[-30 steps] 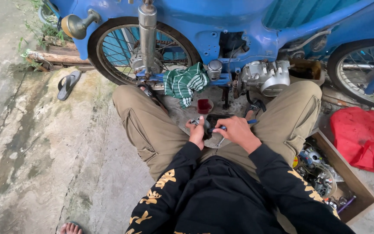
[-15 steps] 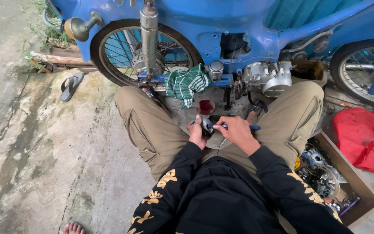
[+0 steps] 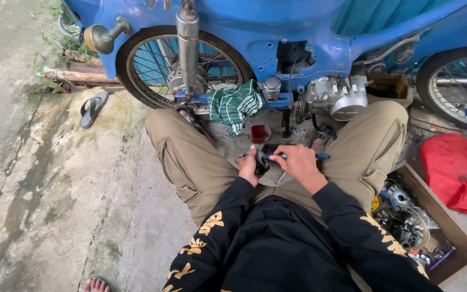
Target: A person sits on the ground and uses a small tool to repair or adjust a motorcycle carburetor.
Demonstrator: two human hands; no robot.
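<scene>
Blue-handled slim tool (image 3: 298, 156), likely a screwdriver, lies crosswise under my right hand (image 3: 297, 165); the grip there is clenched round the shaft, knuckles up. My left hand (image 3: 248, 167) grasps a small dark metal part (image 3: 261, 162), held low between my knees, just near of the bare concrete floor (image 3: 55, 178).

Change noted: over the last second both hands have drawn closer together. One second ago the tool tip stood slightly apart from the part; now the two hands touch and the tool bears on the part. I judge that work on the part has moved from lining up to actual engagement. The view has also tilted a little, nothing else shifted.

Surroundings: small red cup (image 3: 259, 133) on the floor just far of my hands; green striped cloth (image 3: 235, 105) draped on the blue motorcycle (image 3: 277, 32), beside its grey engine block (image 3: 335, 96). Red cloth bag (image 3: 458, 173) far right; wooden box of assorted parts (image 3: 449, 238) near right. Grey sandal (image 3: 93, 108) lies left, well apart.

Hard to make out: the part's shape is mostly covered by my fingers; the tool's tip is hidden, so its type is unconfirmed. The motorcycle's upper body and rear wheel are cut off by the frame. Box contents are too jumbled to identify.
</scene>
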